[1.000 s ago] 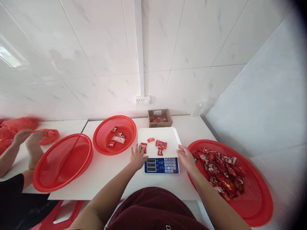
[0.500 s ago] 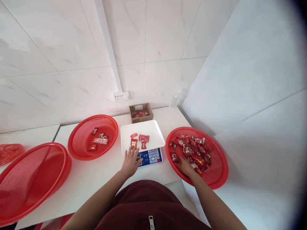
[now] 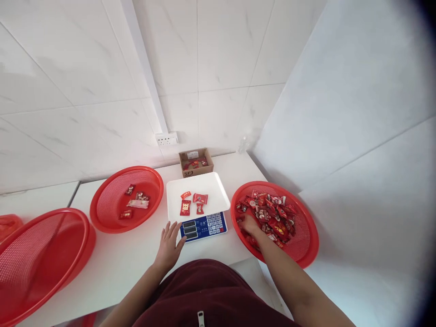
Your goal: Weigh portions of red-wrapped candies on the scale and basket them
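Note:
My left hand is open, its fingers spread, beside the left end of the blue keypad panel of a white weighing scale. On the scale's white tray lie several red-wrapped candies. My right hand reaches into the left part of a red plastic basket, in among a heap of red-wrapped candies. Its fingers are partly hidden there, so I cannot tell whether they grip a candy.
Left of the scale, a second red basket holds several wrapped candies. Another red basket stands nearer on the left. Behind the scale is a small cardboard box with red packets. Walls border the white table behind and right.
My left hand has drawn back from the tray, leftward and toward me, uncovering the scale's displays. My right hand has shifted left and deeper within the candy basket.

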`<state>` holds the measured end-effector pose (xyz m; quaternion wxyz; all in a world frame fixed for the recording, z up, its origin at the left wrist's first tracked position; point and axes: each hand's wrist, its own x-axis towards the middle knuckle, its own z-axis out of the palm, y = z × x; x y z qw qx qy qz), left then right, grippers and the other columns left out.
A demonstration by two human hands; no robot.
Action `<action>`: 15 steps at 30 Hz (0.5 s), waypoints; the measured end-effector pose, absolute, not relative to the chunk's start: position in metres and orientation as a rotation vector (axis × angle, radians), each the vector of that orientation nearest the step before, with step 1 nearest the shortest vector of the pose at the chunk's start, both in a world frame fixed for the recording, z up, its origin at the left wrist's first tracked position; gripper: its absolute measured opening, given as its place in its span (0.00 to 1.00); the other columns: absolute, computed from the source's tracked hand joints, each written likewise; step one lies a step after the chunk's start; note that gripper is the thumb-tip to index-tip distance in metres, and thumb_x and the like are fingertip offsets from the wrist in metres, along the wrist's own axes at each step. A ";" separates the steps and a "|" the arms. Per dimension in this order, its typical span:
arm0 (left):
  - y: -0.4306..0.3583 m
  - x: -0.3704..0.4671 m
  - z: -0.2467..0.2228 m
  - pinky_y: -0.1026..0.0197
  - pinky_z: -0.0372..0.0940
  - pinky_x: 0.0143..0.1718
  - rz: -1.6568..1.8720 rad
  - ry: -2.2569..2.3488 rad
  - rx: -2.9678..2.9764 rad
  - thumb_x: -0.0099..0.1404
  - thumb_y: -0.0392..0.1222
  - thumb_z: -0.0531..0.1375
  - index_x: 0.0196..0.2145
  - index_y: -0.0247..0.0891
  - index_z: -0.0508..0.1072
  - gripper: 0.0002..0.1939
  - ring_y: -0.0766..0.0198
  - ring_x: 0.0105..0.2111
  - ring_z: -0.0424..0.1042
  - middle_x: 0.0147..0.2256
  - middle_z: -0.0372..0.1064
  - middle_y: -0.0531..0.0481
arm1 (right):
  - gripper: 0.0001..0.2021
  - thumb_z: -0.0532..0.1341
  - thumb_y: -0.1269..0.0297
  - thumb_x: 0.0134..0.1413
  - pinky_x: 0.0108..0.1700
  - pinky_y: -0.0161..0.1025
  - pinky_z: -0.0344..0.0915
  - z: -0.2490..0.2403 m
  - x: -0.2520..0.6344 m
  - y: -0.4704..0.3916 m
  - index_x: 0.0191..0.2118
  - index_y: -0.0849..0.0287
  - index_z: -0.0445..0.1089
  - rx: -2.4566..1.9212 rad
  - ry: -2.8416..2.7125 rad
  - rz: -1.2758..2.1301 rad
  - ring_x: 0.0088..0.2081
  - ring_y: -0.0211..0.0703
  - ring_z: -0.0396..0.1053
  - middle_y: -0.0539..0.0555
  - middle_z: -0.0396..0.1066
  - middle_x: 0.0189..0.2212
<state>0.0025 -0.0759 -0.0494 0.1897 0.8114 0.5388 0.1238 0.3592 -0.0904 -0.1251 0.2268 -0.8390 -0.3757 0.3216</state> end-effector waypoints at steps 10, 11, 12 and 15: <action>-0.072 -0.001 -0.038 0.42 0.50 0.57 0.366 1.572 2.245 0.65 0.47 0.50 0.55 0.39 0.61 0.22 0.50 0.61 0.47 0.56 0.59 0.42 | 0.23 0.56 0.71 0.46 0.55 0.47 0.51 -0.119 0.364 -0.067 0.52 0.61 0.64 -2.380 -1.403 0.725 0.58 0.55 0.50 0.61 0.58 0.57; -0.072 -0.001 -0.038 0.42 0.50 0.57 0.361 1.574 2.244 0.65 0.47 0.50 0.55 0.40 0.61 0.22 0.51 0.61 0.47 0.56 0.59 0.43 | 0.23 0.56 0.70 0.47 0.55 0.49 0.50 -0.121 0.361 -0.073 0.53 0.60 0.63 -2.387 -1.433 0.723 0.59 0.56 0.49 0.61 0.57 0.57; -0.074 0.000 -0.037 0.42 0.50 0.57 0.355 1.575 2.242 0.65 0.47 0.50 0.55 0.40 0.61 0.22 0.51 0.61 0.47 0.56 0.59 0.43 | 0.22 0.55 0.70 0.48 0.55 0.50 0.50 -0.122 0.358 -0.079 0.52 0.59 0.64 -2.389 -1.465 0.722 0.59 0.57 0.49 0.61 0.58 0.57; -0.078 0.001 -0.036 0.43 0.50 0.57 0.314 1.576 2.225 0.64 0.45 0.51 0.55 0.39 0.61 0.22 0.50 0.61 0.48 0.56 0.59 0.42 | 0.19 0.52 0.72 0.51 0.53 0.49 0.52 -0.121 0.358 -0.099 0.49 0.58 0.67 -2.383 -1.539 0.729 0.54 0.56 0.56 0.61 0.63 0.53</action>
